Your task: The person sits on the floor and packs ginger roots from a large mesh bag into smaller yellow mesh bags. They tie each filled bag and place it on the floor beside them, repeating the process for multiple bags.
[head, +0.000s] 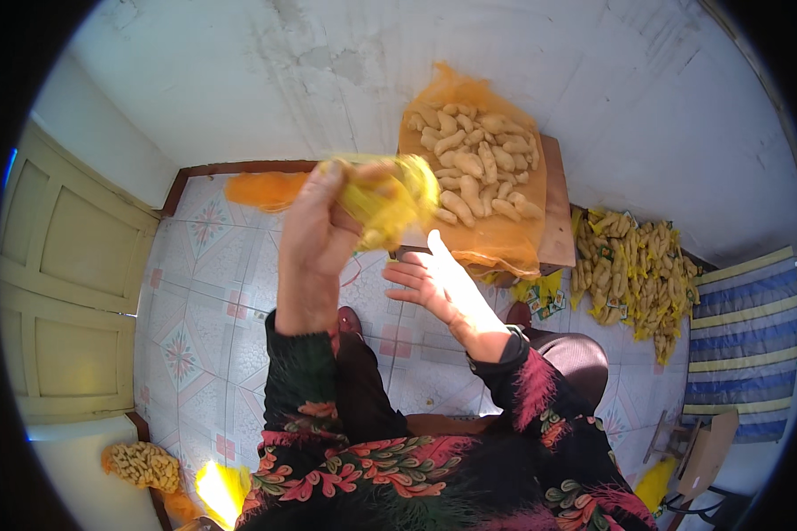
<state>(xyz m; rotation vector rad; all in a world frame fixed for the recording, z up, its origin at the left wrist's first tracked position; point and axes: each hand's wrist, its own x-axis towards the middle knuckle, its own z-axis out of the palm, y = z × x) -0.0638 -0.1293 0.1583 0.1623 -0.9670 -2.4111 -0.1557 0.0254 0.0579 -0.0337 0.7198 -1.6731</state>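
My left hand (313,242) is raised in front of me, its fingers and thumb closed on a crumpled yellow mesh bag (386,209). The bag is blurred, and I cannot tell whether anything is inside it. Lower and to the right, my right hand (432,282) holds nothing, its fingers apart and pointing left, just short of the bag. Beyond both hands, a pile of pale ginger roots (468,159) lies on an orange mesh sack (498,240), spread over a low brown table (559,199).
Filled yellow net bags of ginger (631,265) are heaped on the tiled floor (239,292) at right, beside a blue-striped sheet (740,338). Labelled yellow bags (544,295) lie by the table. An orange mesh sack (265,189) rests by the wall; another filled sack (143,464) sits lower left.
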